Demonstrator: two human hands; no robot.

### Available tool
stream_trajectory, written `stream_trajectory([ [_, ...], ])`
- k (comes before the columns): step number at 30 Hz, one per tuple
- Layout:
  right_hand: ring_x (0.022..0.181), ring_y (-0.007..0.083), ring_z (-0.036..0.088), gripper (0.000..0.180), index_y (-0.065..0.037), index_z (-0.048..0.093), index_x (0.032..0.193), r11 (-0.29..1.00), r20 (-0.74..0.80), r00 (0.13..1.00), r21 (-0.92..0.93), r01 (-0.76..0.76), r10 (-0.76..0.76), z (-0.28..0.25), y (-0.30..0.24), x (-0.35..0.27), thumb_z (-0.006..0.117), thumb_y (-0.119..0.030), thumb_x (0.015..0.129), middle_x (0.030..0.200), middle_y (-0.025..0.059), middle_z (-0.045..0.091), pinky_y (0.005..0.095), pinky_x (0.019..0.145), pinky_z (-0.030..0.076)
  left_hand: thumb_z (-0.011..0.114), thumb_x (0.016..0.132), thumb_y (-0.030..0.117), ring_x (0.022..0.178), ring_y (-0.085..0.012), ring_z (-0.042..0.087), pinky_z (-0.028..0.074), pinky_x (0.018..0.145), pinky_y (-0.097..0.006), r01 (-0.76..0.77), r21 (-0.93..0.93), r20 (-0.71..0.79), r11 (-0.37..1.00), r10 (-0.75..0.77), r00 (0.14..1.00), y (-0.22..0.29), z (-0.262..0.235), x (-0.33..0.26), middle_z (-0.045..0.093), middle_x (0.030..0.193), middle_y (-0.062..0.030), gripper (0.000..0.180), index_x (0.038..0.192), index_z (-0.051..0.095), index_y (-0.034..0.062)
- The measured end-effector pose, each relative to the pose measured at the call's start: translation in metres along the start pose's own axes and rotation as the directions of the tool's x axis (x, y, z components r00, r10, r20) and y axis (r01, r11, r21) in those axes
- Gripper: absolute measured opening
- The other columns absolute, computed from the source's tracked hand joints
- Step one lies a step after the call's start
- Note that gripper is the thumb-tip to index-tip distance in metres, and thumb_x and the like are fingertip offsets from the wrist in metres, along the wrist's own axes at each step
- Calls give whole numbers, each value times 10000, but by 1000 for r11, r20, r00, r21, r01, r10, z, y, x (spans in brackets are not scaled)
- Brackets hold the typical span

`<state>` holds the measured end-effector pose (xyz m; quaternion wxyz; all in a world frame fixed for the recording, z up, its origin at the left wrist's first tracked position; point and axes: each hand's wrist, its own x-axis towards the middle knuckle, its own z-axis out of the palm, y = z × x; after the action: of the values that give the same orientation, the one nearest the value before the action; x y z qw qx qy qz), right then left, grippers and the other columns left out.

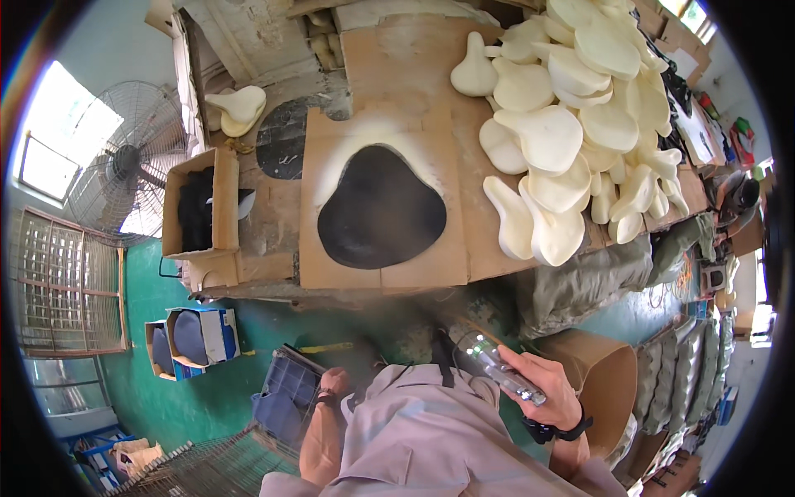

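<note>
A black saddle-shaped cover piece (381,207) lies flat on a cardboard sheet (331,269) at the table's middle. Pale spray marks the cardboard around its narrow upper part. My right hand (542,385), wearing a black wristband, is wrapped round a shiny metal spray gun (497,364) in front of my body at the right, below the table edge and apart from the cover. My left hand (334,381) hangs low at the left beside a blue plastic crate (290,385). Its fingers look curled closed, and nothing shows in them.
Cream foam saddle pads (542,137) are heaped on the table's right, two more (238,108) at the back left. A cardboard box (228,207) with black pieces stands at the left edge, near a large fan (126,161). Grey sacks (571,282) and an open carton (592,364) sit right.
</note>
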<state>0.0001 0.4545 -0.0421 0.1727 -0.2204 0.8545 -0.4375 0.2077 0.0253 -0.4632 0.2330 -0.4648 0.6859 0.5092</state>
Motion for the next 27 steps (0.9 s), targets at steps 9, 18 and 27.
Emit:
stream_trajectory([
  [9,775,325,668,590,-8,582,1356,987,-263,952,54,-150,159,-9,13,-22,728,34,786,956,186,686,337,730,529,680,857,259,727,-193,707,566,643,-323,-331,199,74,922,323,944,-10,1,36,741,839,-118,358,1091,722,-9],
  [18,786,300,665,558,10,583,1345,995,-361,929,86,-51,79,-6,19,11,720,25,805,960,177,681,329,734,524,668,849,284,816,-223,724,566,716,-340,-362,239,42,901,362,931,0,-2,40,756,884,-146,375,1068,731,-14],
  [27,771,293,658,565,1,578,1355,999,-369,929,26,44,-32,5,6,65,728,23,810,942,164,679,337,718,524,695,849,191,833,-193,729,577,769,-312,-63,33,-80,997,66,995,13,-8,-9,758,939,-132,343,1112,717,-29],
])
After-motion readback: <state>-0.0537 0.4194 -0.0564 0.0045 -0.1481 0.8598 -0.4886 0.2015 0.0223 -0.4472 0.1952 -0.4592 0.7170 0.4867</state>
